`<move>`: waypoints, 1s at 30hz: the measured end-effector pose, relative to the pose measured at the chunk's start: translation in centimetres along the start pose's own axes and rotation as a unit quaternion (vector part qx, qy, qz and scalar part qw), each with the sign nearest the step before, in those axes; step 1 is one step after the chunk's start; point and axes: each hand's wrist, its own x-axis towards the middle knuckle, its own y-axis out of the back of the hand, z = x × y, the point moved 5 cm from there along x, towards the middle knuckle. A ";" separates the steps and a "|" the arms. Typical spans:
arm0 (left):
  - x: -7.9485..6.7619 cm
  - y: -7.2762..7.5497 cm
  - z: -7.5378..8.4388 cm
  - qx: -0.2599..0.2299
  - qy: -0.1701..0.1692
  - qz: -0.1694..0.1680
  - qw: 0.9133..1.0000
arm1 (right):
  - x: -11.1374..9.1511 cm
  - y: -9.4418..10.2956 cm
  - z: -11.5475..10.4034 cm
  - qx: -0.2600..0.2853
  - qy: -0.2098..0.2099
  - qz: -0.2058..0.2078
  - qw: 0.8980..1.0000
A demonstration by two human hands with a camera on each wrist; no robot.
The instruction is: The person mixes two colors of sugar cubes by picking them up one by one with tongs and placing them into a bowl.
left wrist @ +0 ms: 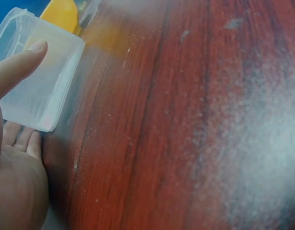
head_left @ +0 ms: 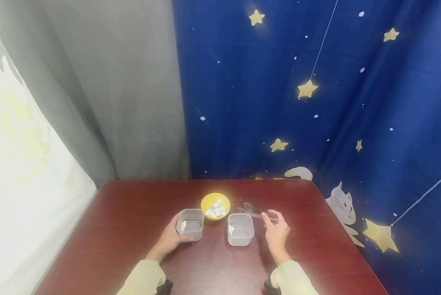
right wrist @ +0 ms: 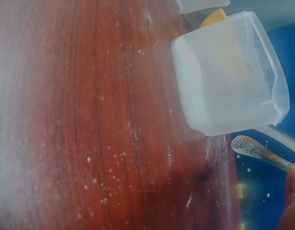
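Observation:
My left hand [head_left: 171,237] grips a clear plastic container [head_left: 195,225] by its left side, the thumb across the near wall. In the left wrist view the thumb [left wrist: 22,66] lies on the container's wall. A second clear container [head_left: 240,235] stands to its right on the table. Between and behind the two is a yellow bowl [head_left: 215,196] with several small white pieces [head_left: 216,209]. My right hand [head_left: 278,231] holds clear tongs [head_left: 254,211], their tips pointing left behind the second container. One tip [right wrist: 248,146] is spoon-shaped and perforated. Pale patches inside both containers are unclear.
The dark red table [head_left: 143,209] ends at a grey curtain [head_left: 143,102] and a blue star-patterned curtain [head_left: 242,114] behind. Bright white fabric [head_left: 17,164] hangs at the left. Wood surface lies in front of the containers and on both sides.

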 end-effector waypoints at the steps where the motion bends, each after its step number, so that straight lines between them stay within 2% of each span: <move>1: 0.0 0.0 0.0 0.001 0.000 0.000 1.000 | 0.0 0.0 0.0 -0.006 0.002 0.001 1.000; 5: 0.1 0.0 -0.1 -0.005 0.006 -0.004 1.000 | -0.2 -0.2 0.1 -0.048 0.010 0.005 0.999; 6: -0.1 0.1 0.4 -0.010 0.008 -0.007 1.000 | -0.2 -0.2 0.2 -0.059 0.008 0.006 0.998; 12: -0.1 0.0 0.3 -0.012 0.007 -0.007 1.000 | -0.3 -0.6 0.7 -0.103 0.010 -0.002 0.995; 13: 0.0 0.0 -0.3 -0.009 0.006 -0.006 1.000 | -0.2 -0.6 0.8 -0.109 0.013 -0.005 0.994; 15: 0.0 -0.1 -0.3 -0.010 0.002 -0.006 1.000 | 0.1 -0.8 1.0 -0.119 0.018 -0.012 0.993; 23: -0.1 -0.2 -0.3 -0.009 0.010 -0.005 1.000 | 0.3 -1.4 1.8 -0.136 0.036 -0.071 0.988; 30: -0.1 -0.3 -0.1 -0.007 0.007 -0.002 1.000 | 0.8 -2.1 3.2 -0.168 0.051 -0.114 0.978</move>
